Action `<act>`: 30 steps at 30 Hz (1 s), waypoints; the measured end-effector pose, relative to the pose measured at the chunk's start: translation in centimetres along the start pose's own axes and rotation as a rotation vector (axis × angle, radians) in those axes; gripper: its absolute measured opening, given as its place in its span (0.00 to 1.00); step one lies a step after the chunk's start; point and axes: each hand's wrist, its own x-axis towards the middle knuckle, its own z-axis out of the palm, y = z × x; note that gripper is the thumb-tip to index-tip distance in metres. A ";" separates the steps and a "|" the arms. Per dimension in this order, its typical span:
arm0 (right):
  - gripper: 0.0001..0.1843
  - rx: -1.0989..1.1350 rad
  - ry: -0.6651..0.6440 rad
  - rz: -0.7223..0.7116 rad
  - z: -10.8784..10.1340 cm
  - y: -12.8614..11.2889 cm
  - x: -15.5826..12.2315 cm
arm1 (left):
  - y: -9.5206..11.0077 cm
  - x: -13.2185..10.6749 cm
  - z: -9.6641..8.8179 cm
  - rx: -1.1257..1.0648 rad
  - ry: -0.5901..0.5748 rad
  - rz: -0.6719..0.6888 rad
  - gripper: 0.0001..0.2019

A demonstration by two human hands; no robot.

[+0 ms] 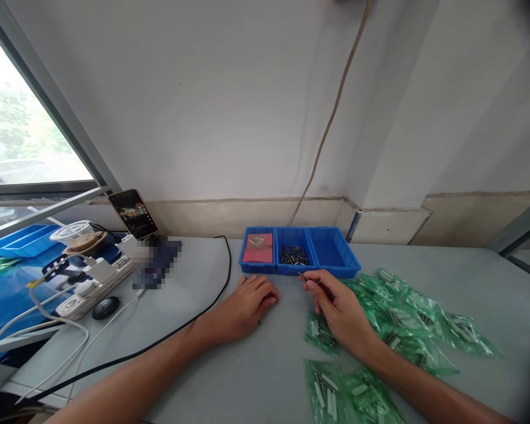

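My right hand (335, 300) hovers just in front of the blue divided tray (242, 268), its thumb and fingers pinching a small metal screw (302, 275). Whether it holds more than one cannot be made out. Several dark metal screws (294, 255) lie in the tray's middle compartment, and the left compartment has a red card (257, 252) with a small clear packet on it. My left hand (251, 303) rests closed on the table by the tray's front left corner, and a small dark tip shows beneath its palm. Under my right hand lies a green plastic bag (320, 335) of small parts.
Several filled green bags (406, 318) spread over the table's right side. A black cable (181, 327) crosses under my left forearm. To the left are a power strip (73, 305), a black mouse-like object (106, 307), a propped phone (133, 213) and a lidded cup (74, 234).
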 end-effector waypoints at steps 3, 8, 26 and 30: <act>0.16 -0.007 -0.005 0.002 0.0 0.2 0.0 | 0.3 -0.1 -0.2 -0.010 -0.017 0.014 0.08; 0.16 -0.007 -0.005 0.007 0.0 0.4 0.0 | 0.2 0.0 -0.3 -0.027 -0.033 0.014 0.06; 0.15 0.016 0.003 0.019 0.1 0.3 0.2 | -1.1 0.2 -0.4 -0.061 -0.093 0.023 0.10; 0.15 0.020 0.000 0.019 0.1 0.4 0.2 | -0.7 0.0 -0.6 -0.072 -0.076 0.005 0.08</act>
